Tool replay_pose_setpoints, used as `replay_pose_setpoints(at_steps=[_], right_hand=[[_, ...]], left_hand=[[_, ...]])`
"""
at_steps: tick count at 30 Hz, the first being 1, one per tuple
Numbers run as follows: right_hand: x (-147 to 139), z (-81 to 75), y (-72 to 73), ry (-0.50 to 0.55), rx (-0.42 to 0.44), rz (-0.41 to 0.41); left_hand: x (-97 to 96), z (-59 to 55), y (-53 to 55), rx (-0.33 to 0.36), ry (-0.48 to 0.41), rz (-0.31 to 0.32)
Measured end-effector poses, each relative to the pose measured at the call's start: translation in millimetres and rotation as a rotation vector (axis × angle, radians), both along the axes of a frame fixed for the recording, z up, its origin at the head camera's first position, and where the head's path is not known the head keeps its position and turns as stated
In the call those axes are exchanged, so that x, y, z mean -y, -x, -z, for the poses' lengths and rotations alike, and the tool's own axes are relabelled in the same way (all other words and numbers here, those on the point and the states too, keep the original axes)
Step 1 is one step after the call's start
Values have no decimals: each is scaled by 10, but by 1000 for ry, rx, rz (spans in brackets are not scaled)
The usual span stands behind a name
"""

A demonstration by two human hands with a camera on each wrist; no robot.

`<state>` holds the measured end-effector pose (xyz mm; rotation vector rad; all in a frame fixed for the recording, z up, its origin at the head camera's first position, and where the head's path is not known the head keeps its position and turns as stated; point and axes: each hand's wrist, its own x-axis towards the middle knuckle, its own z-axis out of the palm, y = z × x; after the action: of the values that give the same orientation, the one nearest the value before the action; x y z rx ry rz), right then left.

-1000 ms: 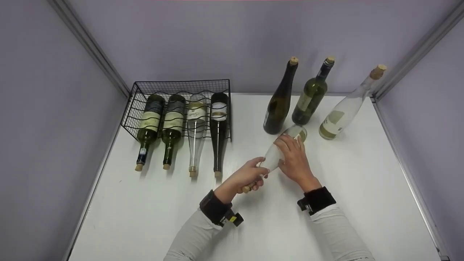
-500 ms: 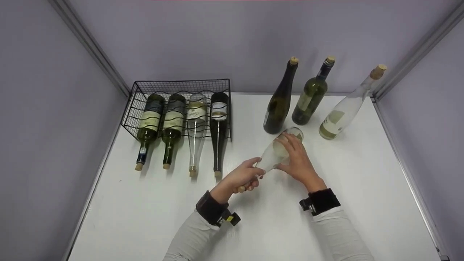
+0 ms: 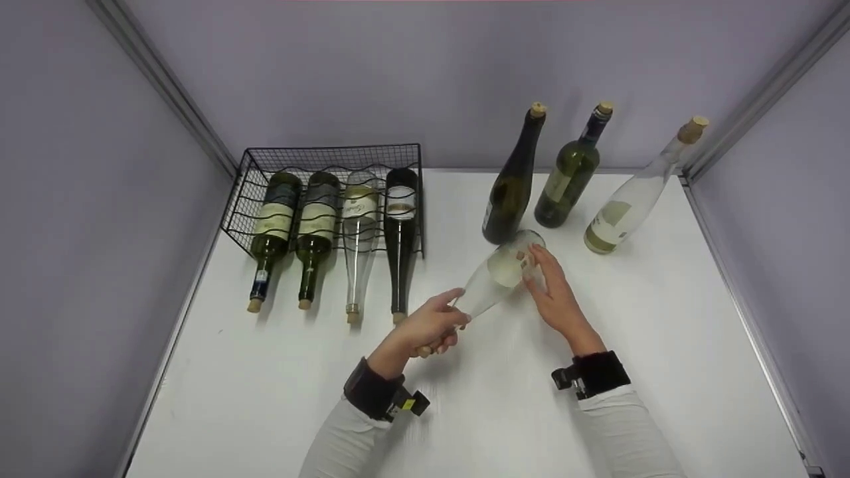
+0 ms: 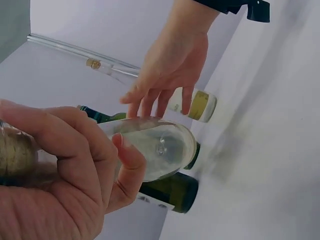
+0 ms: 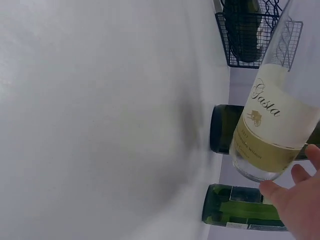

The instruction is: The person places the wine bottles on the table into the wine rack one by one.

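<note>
A clear glass wine bottle [image 3: 483, 287] slants across the middle of the head view, its base up and to the right. My left hand [image 3: 427, 330] grips its neck, fingers curled round just past the cork [image 4: 17, 152]. Beside the base end is my right hand [image 3: 559, 302], its fingers extended along the bottle's side. In the right wrist view the cream and gold label [image 5: 280, 112] faces the camera, and the right fingertips [image 5: 272, 189] are close to the base. Most of the neck is hidden by the left hand.
A black wire rack [image 3: 332, 151] at the back left holds several corked bottles lying neck forward. Behind the held bottle stand a dark bottle [image 3: 511, 189] and a green bottle [image 3: 570, 179]. A clear bottle [image 3: 627, 209] stands farther right, by the side wall.
The bottle and my left hand have shifted left and slightly toward me. My right hand has loosened from over the bottle's body to its right side.
</note>
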<state>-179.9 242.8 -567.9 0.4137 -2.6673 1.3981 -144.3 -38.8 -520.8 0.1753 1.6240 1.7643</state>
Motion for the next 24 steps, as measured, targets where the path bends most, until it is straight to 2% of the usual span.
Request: replay_pose_setpoints(at_steps=[3, 9, 18, 24], right_hand=[[-5, -3, 0, 29, 52, 14], [24, 9, 8, 13, 125, 9], [120, 12, 22, 43, 150, -15], [150, 10, 31, 39, 162, -27]], left_hand=[[71, -14, -18, -18, 12, -9], [221, -100, -61, -61, 72, -26], [418, -220, -121, -132, 115, -69], [510, -268, -145, -131, 118, -93]])
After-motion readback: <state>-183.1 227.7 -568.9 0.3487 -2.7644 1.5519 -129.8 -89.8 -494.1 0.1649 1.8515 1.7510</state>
